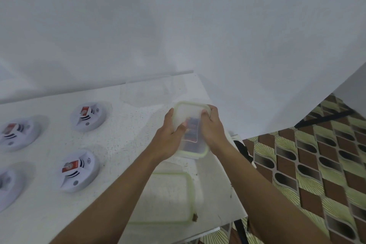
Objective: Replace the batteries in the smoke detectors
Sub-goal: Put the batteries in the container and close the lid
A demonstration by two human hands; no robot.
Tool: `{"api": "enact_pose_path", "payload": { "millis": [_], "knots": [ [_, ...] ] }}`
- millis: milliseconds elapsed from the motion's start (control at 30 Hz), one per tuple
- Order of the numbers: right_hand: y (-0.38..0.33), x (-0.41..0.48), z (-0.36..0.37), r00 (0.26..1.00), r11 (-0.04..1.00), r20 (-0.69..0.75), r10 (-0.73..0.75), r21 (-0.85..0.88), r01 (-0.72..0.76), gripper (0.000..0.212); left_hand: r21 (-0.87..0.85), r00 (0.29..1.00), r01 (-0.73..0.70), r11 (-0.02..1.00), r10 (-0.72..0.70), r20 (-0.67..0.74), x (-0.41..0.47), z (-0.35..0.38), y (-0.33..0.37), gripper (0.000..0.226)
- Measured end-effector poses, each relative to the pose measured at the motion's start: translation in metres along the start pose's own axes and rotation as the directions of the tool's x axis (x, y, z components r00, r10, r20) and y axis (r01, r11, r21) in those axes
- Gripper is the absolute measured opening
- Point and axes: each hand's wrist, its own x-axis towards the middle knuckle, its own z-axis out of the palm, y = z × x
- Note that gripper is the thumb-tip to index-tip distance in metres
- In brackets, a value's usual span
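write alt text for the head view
The left hand and right hand grip a lidded, green-rimmed plastic container holding dark items at a white table. Four smoke detectors lie to the left; a second green-rimmed plastic piece lies nearer the camera.

One wide-angle camera, worn on the person's head, looks forward and down from close above a white table (122,140), facing a white wall (138,25); patterned floor (316,164) fills the lower right corner.
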Motion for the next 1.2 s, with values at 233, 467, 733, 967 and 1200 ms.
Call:
{"api": "enact_pose_path", "payload": {
  "millis": [233,467,733,967,1200],
  "knots": [
    [-0.008,0.001,-0.007,0.994,0.985,0.103,-0.024,-0.168,0.041,0.036,-0.136,0.996,0.068,0.988,-0.075,-0.049,-0.003,0.002,0.001,0.058],
    [-0.016,-0.01,-0.021,0.994,0.898,0.069,-0.08,-0.428,0.102,0.042,-0.265,0.992,0.12,0.957,-0.129,-0.017,-0.009,-0.009,-0.002,0.042],
    [-0.013,-0.034,-0.012,0.996,0.722,0.075,-0.048,-0.686,0.086,0.048,-0.009,0.981,0.099,0.995,-0.099,-0.166,-0.013,-0.013,-0.006,0.033],
    [-0.012,-0.026,-0.016,0.936,0.648,0.278,-0.215,-0.676,0.35,0.05,0.224,0.958,-0.225,0.948,0.257,-0.124,0.018,-0.028,-0.016,0.046],
    [-0.015,-0.016,-0.018,0.895,0.611,0.371,-0.246,-0.658,0.44,0.048,0.048,0.974,-0.224,0.974,0.225,-0.02,0.016,-0.028,-0.026,0.05]
  ]
}}
